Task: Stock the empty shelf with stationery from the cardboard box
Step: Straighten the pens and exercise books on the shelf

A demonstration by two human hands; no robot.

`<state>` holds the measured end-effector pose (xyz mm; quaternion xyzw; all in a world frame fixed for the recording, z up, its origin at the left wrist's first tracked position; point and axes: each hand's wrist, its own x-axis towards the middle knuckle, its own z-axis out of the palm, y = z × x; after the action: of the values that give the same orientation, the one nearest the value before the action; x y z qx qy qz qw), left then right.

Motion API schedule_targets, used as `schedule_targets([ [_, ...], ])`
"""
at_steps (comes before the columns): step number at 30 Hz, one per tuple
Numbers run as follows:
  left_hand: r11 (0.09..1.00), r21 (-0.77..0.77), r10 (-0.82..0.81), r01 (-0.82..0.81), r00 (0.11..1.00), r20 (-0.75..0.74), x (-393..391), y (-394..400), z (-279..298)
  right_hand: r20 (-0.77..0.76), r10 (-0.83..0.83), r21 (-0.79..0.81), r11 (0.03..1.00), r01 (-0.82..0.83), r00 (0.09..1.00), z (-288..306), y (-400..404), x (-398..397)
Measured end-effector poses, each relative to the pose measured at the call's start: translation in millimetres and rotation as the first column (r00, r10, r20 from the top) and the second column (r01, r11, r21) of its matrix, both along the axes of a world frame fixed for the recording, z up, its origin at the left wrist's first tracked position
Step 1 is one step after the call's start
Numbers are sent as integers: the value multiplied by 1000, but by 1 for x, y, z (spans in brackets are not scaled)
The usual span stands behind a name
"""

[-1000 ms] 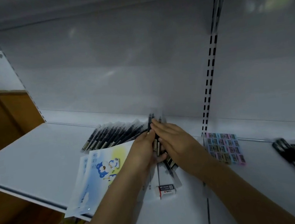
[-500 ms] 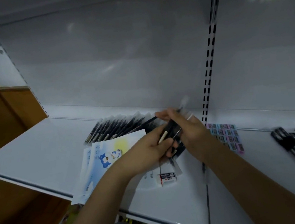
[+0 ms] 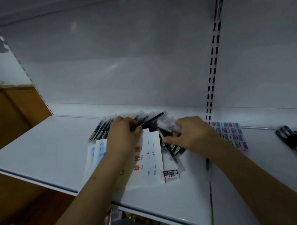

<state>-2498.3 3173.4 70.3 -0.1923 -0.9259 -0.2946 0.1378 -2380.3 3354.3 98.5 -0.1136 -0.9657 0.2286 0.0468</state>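
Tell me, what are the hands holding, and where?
The left hand pinches a black pen near its lower end. The right hand lies over loose pens; its grip is unclear.

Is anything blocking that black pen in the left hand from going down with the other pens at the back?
Nothing visible blocks it. The left hand pinches the black pen right over the row of pens on the shelf; only the pens already there lie beneath.
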Motion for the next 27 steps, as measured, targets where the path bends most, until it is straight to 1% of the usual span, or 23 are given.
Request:
schedule_targets([
  [1, 1000, -13, -4, 4, 1000, 17, -3, 0, 1, 60, 23, 57, 998, -26, 998, -4, -3, -3],
  [3, 999, -28, -21, 23, 998, 55, -6, 0, 1, 106, 42, 133, 989, -56, 993, -7, -7, -6],
  [5, 999, -31, -33, 35, 996, 78, -5, 2, 4, 91, 62, 182, 980, -78, 994, -8, -11, -7],
  [6, 999, -22, -41, 42, 997, 59, -6, 3, 4, 76, 69, 155, 985, -80, 995, -9, -12, -8],
  [7, 999, -3, -48, 48, 999, 16, -7, 3, 6, 54, 67, 81, 994, -71, 996, -9, -12, -8],
  [8, 998, 30, -54, 55, 998, -35, -7, 3, 8, 24, 55, -26, 998, -54, 998, -9, -12, -7],
  [9, 994, 89, -54, 60, 996, -73, -4, 3, 11, -19, 29, -131, 991, -32, 999, -8, -11, -7],
  [11, 961, 270, -44, 63, 996, -78, 6, 2, 22, -149, -79, -308, 951, 30, 986, -3, -7, -4],
  [13, 893, 442, -67, 81, 997, -47, 14, 1, 33, -297, -243, -486, 871, 74, 923, 2, 0, -1],
  [14, 853, 514, -98, 93, 995, -18, 18, 1, 38, -347, -312, -573, 817, 63, 884, 5, 5, 0],
  [15, 801, 591, -139, 96, 990, 28, 20, 2, 42, -376, -364, -665, 747, 25, 852, 7, 9, 1],
  [17, 675, 735, -240, 65, 961, 136, 27, 4, 49, -395, -440, -817, 570, -89, 807, 10, 15, 1],
  [18, 618, 785, -285, 48, 944, 167, 31, 5, 52, -397, -468, -859, 492, -140, 790, 12, 17, 2],
  [19, 581, 813, -309, 36, 934, 180, 34, 6, 53, -405, -488, -880, 436, -187, 773, 14, 18, 3],
  [20, 568, 823, -305, 23, 934, 185, 37, 7, 53, -424, -497, -887, 398, -235, 757, 16, 18, 4],
  [21, 574, 819, -278, 2, 941, 193, 38, 9, 53, -449, -501, -884, 371, -285, 740, 19, 17, 6],
  [23, 575, 813, -220, -94, 939, 264, 40, 12, 56, -491, -492, -867, 356, -349, 719, 23, 16, 9],
  [24, 557, 817, -240, -146, 914, 328, 41, 14, 59, -511, -479, -854, 379, -357, 714, 24, 15, 10],
  [25, 552, 813, -296, -188, 867, 401, 43, 17, 61, -534, -458, -835, 419, -357, 711, 24, 13, 12],
  [26, 565, 796, -368, -220, 795, 481, 47, 21, 63, -559, -431, -810, 467, -355, 708, 24, 10, 13],
  [27, 584, 773, -437, -248, 706, 557, 51, 25, 64, -583, -400, -782, 510, -358, 707, 24, 6, 15],
])
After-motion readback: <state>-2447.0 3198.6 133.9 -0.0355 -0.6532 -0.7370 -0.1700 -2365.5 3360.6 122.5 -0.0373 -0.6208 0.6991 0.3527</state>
